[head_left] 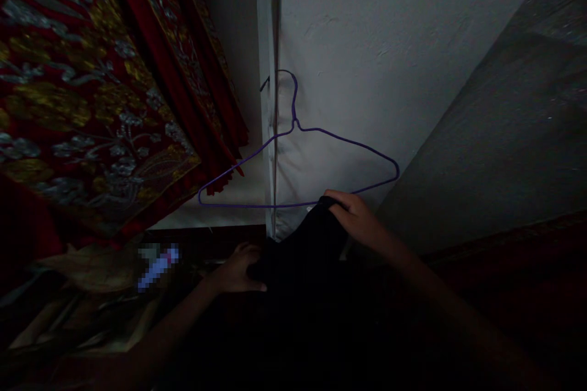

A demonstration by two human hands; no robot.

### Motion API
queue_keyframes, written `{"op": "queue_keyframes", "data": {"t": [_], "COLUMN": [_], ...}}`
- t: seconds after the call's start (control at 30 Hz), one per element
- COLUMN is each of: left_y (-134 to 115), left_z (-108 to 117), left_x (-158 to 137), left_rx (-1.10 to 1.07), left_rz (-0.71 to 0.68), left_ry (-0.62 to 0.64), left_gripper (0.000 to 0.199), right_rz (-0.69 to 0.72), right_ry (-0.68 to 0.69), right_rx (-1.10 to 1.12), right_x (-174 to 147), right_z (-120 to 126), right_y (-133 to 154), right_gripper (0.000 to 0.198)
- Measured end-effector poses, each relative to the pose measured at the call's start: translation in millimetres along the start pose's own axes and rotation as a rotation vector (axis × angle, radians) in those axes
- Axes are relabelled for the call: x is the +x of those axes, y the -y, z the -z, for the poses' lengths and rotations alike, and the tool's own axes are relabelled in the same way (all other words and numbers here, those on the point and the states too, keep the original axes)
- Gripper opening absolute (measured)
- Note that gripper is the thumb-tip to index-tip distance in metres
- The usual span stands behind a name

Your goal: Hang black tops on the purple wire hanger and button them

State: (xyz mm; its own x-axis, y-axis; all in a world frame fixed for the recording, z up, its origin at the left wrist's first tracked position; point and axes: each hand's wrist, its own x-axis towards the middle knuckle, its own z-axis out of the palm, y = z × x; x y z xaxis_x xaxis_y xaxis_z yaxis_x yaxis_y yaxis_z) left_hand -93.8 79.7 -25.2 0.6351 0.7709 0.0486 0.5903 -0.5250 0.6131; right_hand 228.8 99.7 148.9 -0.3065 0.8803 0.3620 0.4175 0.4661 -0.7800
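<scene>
A purple wire clothes hanger (321,129) hangs by its hook over a pale upright edge near the middle of the view. Below it I hold a black garment (307,256), whose exact kind the dark hides. At the upper right of the cloth, my right hand (355,217) is closed on its edge, right by the hanger's bottom bar. Lower and to the left, my left hand (238,272) grips the garment's other side, thumb in front. The garment's lower part fades into darkness.
Red cloth with gold and silver floral patterns (92,91) drapes down the left. A pale wall (367,43) stands behind the hanger, with a grey slanted surface (504,104) to the right. Dim items, partly pixelated, lie at lower left beside a stool-like shape (96,269).
</scene>
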Motion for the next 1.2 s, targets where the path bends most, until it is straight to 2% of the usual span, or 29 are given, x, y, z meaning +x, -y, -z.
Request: {"op": "queue_keyframes", "data": {"t": [0.07,0.17,0.23,0.33,0.4,0.5,0.57,0.63,0.73,0.87,0.93,1.0,1.07,1.1,1.13,1.2], "left_y": [7,1,-16,-53,-79,-114,-135,-154,-175,-180,-174,-166,-158,-154,-151,-148], "left_z": [34,88,123,166,184,196,197,198,201,204,205,205,205,206,207,209], "left_x": [-14,-31,-39,-47,-50,-50,-47,-39,-16,17,26,29,28,27,25,23], "left_rx": [0.083,0.14,0.136,0.074,0.014,-0.043,-0.054,-0.01,0.174,0.36,0.413,0.464,0.506,0.52,0.527,0.522], "left_rz": [0.081,0.148,0.163,0.148,0.185,0.268,0.247,0.164,0.056,0.064,0.034,-0.015,-0.058,-0.074,-0.091,-0.121], "left_ry": [-0.087,-0.253,-0.399,-0.457,-0.508,-0.7,-0.776,-0.766,-0.693,-0.781,-0.779,-0.751,-0.767,-0.781,-0.793,-0.802], "left_gripper": [0.052,0.031,0.03,0.032,0.034,0.038,0.037,0.033,0.029,0.04,0.037,0.029,0.027,0.026,0.025,0.025], "right_rz": [0.016,0.028,0.02,0.017,0.02,0.026,0.03,0.028,0.031,0.115,0.152,0.149,0.088,0.033,-0.04,-0.198], "right_ry": [-0.028,-0.091,-0.12,-0.125,-0.125,-0.122,-0.12,-0.116,-0.062,-0.013,-0.151,-0.421,-0.672,-0.733,-0.729,-0.581], "right_rx": [-0.028,-0.044,-0.032,0.0,0.012,0.023,0.022,0.028,0.079,0.085,0.034,-0.001,0.033,0.08,0.142,0.265], "right_x": [2,8,12,15,15,12,11,10,6,-5,-12,-17,-16,-14,-11,-5], "right_z": [0,-2,-5,-7,-7,-7,-8,-12,-21,-24,-17,-4,15,27,40,70], "right_y": [-4,-7,-8,-8,-7,-5,-4,-2,2,11,11,8,4,2,1,2], "right_gripper": [0.017,0.025,0.029,0.029,0.028,0.03,0.032,0.035,0.033,0.024,0.033,0.048,0.061,0.064,0.063,0.046]}}
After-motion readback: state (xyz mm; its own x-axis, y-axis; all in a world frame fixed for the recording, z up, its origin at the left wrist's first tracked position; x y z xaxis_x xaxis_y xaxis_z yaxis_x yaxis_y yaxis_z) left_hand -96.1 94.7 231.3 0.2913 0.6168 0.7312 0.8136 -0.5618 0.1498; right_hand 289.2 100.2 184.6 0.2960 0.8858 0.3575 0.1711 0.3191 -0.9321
